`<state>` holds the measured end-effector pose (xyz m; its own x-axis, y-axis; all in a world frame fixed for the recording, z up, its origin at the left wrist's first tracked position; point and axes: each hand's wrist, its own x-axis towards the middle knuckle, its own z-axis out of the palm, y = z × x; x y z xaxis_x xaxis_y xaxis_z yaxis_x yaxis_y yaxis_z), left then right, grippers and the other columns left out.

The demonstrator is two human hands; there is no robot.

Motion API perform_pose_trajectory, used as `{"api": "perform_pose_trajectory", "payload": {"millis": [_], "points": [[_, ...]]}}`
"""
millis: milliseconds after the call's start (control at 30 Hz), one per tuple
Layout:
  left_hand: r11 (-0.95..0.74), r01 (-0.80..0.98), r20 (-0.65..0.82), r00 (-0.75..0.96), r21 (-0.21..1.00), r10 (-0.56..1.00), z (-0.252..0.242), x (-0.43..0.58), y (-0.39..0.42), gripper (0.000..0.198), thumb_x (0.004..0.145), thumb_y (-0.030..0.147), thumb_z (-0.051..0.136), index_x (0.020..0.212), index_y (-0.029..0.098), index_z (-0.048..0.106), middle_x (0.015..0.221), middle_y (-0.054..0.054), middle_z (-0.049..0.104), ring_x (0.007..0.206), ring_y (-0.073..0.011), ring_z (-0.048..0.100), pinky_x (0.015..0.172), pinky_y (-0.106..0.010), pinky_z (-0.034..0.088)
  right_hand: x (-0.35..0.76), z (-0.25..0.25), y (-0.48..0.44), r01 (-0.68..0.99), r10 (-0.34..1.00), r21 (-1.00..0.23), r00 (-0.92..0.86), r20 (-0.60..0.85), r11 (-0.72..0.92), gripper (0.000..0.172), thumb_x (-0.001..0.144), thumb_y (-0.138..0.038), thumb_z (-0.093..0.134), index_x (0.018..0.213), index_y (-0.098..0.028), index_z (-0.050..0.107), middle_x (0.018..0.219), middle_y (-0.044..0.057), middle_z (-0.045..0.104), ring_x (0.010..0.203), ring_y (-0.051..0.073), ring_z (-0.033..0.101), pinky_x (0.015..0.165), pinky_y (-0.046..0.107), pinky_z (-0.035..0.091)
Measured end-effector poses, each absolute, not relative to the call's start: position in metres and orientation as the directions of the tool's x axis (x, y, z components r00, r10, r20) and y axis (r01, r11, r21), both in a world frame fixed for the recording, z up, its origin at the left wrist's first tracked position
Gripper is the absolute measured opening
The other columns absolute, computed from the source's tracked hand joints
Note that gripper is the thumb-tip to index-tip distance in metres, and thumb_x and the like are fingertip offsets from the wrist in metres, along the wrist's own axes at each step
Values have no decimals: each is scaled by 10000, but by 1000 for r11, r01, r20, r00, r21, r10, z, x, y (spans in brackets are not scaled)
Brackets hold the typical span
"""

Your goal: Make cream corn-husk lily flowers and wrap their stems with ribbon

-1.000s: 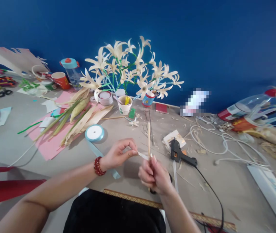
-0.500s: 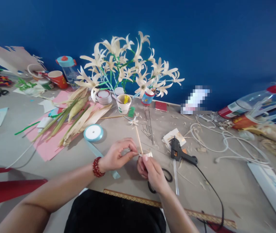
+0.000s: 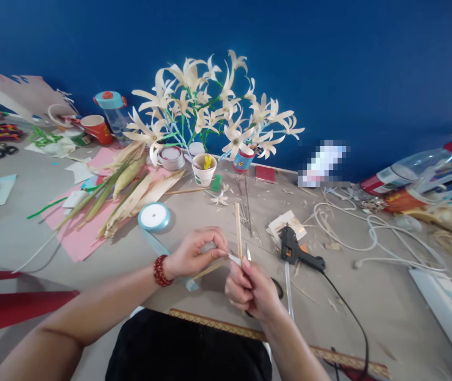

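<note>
My right hand (image 3: 250,288) is closed around the lower end of a thin wooden stick (image 3: 238,230) that points up and away from me. My left hand (image 3: 194,253) pinches a pale strip (image 3: 234,258) of husk or tape, held against the stick near my right fingers. A second thin stick (image 3: 209,269) slants down from that spot toward my left hand. Both hands hover above the grey table (image 3: 218,222). A red bead bracelet (image 3: 159,271) sits on my left wrist.
A black glue gun (image 3: 295,251) with its cable lies just right of my hands. Scissors (image 3: 277,288) show behind my right hand. A light-blue ribbon roll (image 3: 153,216), corn husks (image 3: 130,193) on pink paper, cups and a bouquet of husk flowers (image 3: 210,114) stand farther back. White cords (image 3: 369,233) lie right.
The stick swung from upright to leaning left and back to nearly upright. My right hand shifted slightly along it. A second thin stick now shows below my left fingers.
</note>
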<state>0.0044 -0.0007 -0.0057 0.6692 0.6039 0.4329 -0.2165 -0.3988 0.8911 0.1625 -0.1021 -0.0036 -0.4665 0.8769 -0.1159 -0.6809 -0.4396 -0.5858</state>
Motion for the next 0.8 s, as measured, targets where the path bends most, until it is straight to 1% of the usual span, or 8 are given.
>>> {"api": "perform_pose_trajectory", "payload": {"millis": [100,167,300,400,467,533,633,800], "points": [[-362,-214,405,676,907,616,-4,4,0,150,920,248,592,813,143,602,807,-64,621,827,-172,603,789,-310,485,163,-6,-103,-662,884,-616,-449,-128,-426,522,915,-593,509,584,-220,351,421,-117,233,377,56,92,336,159,102],[-345,-210,384,716,915,583,0,2,2,151,934,266,566,851,145,599,848,-72,616,838,-172,594,798,-312,486,162,-8,-103,-587,917,-727,-370,-152,-357,523,915,-613,495,595,-219,367,433,-111,250,385,61,124,355,177,119],[-414,-214,416,763,885,495,10,-3,2,202,902,306,597,1038,158,586,1062,-119,588,990,-223,567,898,-377,480,160,-14,-104,-178,992,-978,-83,-97,-110,511,975,-563,420,613,-202,431,514,-54,371,455,90,290,451,233,229],[-510,-159,447,735,845,511,11,-3,-2,138,896,271,606,989,168,603,1050,-112,575,1015,-228,557,920,-382,478,159,-18,-106,137,999,-991,38,8,3,481,1001,-509,393,655,-192,498,585,-19,445,530,117,364,525,267,265],[-537,-124,445,726,835,524,8,-2,-4,103,915,262,582,938,168,619,1027,-109,582,1023,-226,563,927,-376,482,158,-19,-107,206,998,-978,49,37,26,441,1004,-492,393,715,-192,536,606,-16,458,545,126,376,537,277,265],[-552,-120,453,724,825,520,6,-2,-4,120,923,274,574,913,168,630,1015,-104,595,1023,-222,574,959,-386,473,157,-19,-107,162,999,-987,29,22,17,432,1007,-492,387,735,-192,540,617,-14,453,546,126,373,530,277,263],[-585,-136,488,715,800,501,4,-2,-2,129,919,281,588,867,172,633,942,-81,613,982,-207,587,1000,-407,448,154,-18,-106,-62,999,-997,-31,-38,-40,472,997,-522,391,661,-200,470,583,-32,398,505,108,322,487,265,242],[-600,-154,516,699,785,495,5,-3,4,101,913,228,593,833,169,609,882,-69,620,917,-190,589,909,-376,481,155,-12,-104,-309,985,-942,-151,-85,-128,512,963,-568,435,596,-216,372,491,-74,313,429,78,228,427,244,168]]}}
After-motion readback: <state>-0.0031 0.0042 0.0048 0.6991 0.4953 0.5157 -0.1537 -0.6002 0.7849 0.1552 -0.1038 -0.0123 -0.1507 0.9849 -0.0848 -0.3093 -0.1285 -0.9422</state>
